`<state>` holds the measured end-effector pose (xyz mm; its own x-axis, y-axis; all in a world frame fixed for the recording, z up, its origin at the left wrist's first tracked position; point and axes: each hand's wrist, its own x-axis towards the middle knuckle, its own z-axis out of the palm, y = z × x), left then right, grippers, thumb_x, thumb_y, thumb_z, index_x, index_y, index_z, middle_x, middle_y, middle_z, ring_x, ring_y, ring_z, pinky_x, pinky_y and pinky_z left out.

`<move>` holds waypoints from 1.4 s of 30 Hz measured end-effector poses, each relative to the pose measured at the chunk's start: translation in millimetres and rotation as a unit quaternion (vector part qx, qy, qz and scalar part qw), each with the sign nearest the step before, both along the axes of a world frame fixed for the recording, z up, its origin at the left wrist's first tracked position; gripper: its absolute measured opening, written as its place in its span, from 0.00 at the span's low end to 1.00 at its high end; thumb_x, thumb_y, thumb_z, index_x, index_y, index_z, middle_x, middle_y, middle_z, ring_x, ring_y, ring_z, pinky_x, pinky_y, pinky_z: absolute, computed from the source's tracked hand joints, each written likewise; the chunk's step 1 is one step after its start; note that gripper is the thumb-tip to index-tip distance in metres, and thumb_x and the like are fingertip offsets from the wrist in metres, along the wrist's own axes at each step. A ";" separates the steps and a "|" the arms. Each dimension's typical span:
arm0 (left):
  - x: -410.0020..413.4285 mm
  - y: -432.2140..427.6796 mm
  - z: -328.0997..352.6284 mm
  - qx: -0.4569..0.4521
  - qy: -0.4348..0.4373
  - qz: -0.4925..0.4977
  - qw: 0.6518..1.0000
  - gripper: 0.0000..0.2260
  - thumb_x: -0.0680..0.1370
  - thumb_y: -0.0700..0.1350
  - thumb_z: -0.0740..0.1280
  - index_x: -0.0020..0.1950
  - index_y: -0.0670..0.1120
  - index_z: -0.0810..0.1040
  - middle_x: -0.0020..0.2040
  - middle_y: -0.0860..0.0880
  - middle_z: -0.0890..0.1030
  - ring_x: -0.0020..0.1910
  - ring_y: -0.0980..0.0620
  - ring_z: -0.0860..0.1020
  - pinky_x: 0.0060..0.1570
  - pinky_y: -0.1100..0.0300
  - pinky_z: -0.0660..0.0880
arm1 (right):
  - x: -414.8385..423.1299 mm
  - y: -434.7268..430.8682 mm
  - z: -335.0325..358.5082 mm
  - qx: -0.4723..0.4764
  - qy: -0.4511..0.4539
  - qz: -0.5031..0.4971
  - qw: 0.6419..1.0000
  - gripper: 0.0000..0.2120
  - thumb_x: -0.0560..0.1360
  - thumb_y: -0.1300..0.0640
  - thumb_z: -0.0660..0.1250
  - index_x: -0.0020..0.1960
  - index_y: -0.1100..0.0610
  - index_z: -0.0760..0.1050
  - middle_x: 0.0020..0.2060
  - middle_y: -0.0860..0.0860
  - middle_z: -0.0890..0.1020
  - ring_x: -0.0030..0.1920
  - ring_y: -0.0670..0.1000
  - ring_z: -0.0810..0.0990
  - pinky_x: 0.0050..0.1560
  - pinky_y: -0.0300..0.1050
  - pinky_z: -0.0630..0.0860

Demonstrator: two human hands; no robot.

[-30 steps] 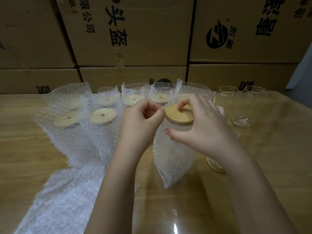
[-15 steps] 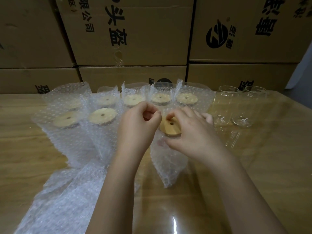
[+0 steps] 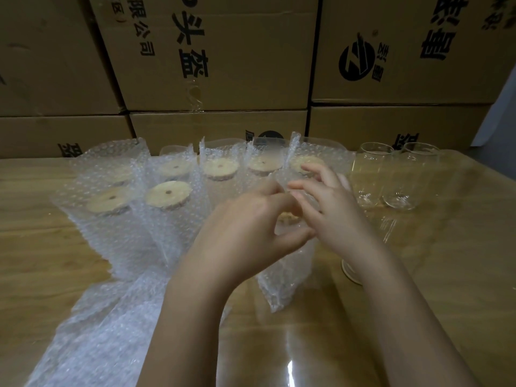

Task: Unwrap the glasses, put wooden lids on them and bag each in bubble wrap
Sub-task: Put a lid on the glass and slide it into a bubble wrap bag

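Bagged glasses (image 3: 167, 196) sit on my table (image 3: 446, 247) left of the bag (image 3: 287, 275) in front of me, two bare glasses (image 3: 396, 185) back right, boxes (image 3: 223, 65) stacked behind it all.

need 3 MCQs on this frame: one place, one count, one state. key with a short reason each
1. Where do the bare glasses stand?
A) right of the bagged glasses
B) on the loose bubble wrap at front left
C) on top of a carton

2. How many glasses have neither lid nor bag?
A) one
B) two
C) four

3. The bubble wrap bag between the left hand and the right hand holds:
A) nothing
B) a glass with no lid
C) a glass with a wooden lid on

Key:
1 A, they stand at the right end of the back row.
2 B, two clear open rims show side by side.
3 C, the lid shows inside the bag, between the hands.
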<state>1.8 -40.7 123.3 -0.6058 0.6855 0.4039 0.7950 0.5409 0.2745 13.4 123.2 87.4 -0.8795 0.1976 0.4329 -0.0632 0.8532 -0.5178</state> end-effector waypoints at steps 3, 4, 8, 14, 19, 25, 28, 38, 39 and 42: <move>-0.3 1.3 -1.3 -0.016 0.014 0.016 1.000 0.10 0.76 0.57 0.65 0.53 0.54 0.79 0.47 0.57 0.78 0.37 0.60 0.74 0.39 0.58 0.76 | -2.4 0.3 -1.1 -0.017 -0.013 0.016 1.000 0.16 0.81 0.50 0.56 0.65 0.51 0.76 0.66 0.42 0.71 0.68 0.48 0.63 0.69 0.53 0.61; -1.3 1.6 -1.7 -0.021 0.024 0.026 0.999 0.09 0.77 0.55 0.65 0.53 0.53 0.79 0.45 0.57 0.79 0.38 0.59 0.75 0.39 0.57 0.77 | -3.0 0.2 -1.4 -0.028 -0.010 0.024 0.999 0.16 0.81 0.51 0.56 0.64 0.52 0.76 0.64 0.41 0.73 0.66 0.48 0.64 0.69 0.51 0.62; -4.5 -0.3 -2.0 -0.034 0.026 0.042 0.998 0.09 0.78 0.53 0.64 0.50 0.52 0.81 0.43 0.55 0.79 0.40 0.57 0.76 0.41 0.56 0.77 | -1.8 0.4 1.5 -0.077 0.029 0.035 0.996 0.14 0.82 0.52 0.56 0.60 0.54 0.78 0.54 0.40 0.74 0.62 0.47 0.69 0.61 0.43 0.65; -7.8 -21.4 7.4 0.062 0.073 0.024 0.995 0.10 0.75 0.52 0.64 0.46 0.50 0.83 0.41 0.56 0.77 0.36 0.55 0.76 0.32 0.52 0.77 | 6.0 5.5 13.9 -0.216 0.032 0.052 0.974 0.18 0.82 0.48 0.54 0.57 0.55 0.79 0.55 0.44 0.78 0.58 0.42 0.75 0.59 0.39 0.69; -22.5 -31.4 0.8 0.129 0.126 0.128 0.975 0.06 0.76 0.48 0.69 0.46 0.47 0.84 0.52 0.48 0.76 0.38 0.51 0.75 0.32 0.50 0.76 | 19.4 14.4 26.3 -0.242 0.015 0.015 0.970 0.27 0.76 0.35 0.49 0.54 0.49 0.80 0.51 0.37 0.79 0.51 0.35 0.75 0.49 0.34 0.67; -33.0 -33.7 -8.2 0.168 0.080 0.136 0.973 0.06 0.76 0.46 0.69 0.48 0.46 0.84 0.48 0.51 0.76 0.36 0.51 0.77 0.35 0.49 0.76 | 34.3 19.9 34.7 -0.104 0.005 0.027 0.994 0.17 0.76 0.41 0.59 0.43 0.50 0.82 0.44 0.42 0.79 0.40 0.38 0.75 0.41 0.41 0.70; -31.7 -35.4 -7.9 0.187 0.015 0.105 0.977 0.07 0.76 0.50 0.65 0.47 0.49 0.81 0.46 0.55 0.77 0.38 0.53 0.80 0.40 0.47 0.77 | 35.1 24.4 33.8 -0.080 0.018 0.024 0.996 0.11 0.79 0.52 0.58 0.48 0.46 0.80 0.47 0.41 0.75 0.37 0.40 0.73 0.36 0.41 0.70; -27.9 -41.3 -3.5 0.111 -0.043 0.076 0.990 0.07 0.74 0.55 0.65 0.48 0.56 0.79 0.46 0.61 0.78 0.42 0.65 0.77 0.43 0.57 0.77 | 32.9 32.9 28.7 0.001 -0.011 0.038 0.999 0.14 0.78 0.61 0.59 0.43 0.44 0.78 0.44 0.38 0.77 0.38 0.46 0.76 0.41 0.52 0.77; -27.6 -42.1 -3.0 0.101 -0.052 0.071 0.991 0.09 0.73 0.57 0.64 0.49 0.56 0.79 0.47 0.62 0.78 0.43 0.66 0.77 0.43 0.59 0.77 | 33.2 34.0 28.0 0.008 -0.022 0.043 0.999 0.12 0.78 0.59 0.60 0.43 0.44 0.77 0.43 0.37 0.77 0.39 0.43 0.77 0.41 0.49 0.77; -27.5 -43.2 -2.5 0.098 -0.055 0.068 0.991 0.10 0.72 0.58 0.64 0.48 0.55 0.80 0.46 0.61 0.79 0.43 0.66 0.77 0.43 0.58 0.77 | 36.1 39.2 27.8 -0.014 -0.076 0.076 0.994 0.07 0.72 0.50 0.62 0.46 0.42 0.78 0.44 0.34 0.79 0.47 0.35 0.77 0.50 0.42 0.75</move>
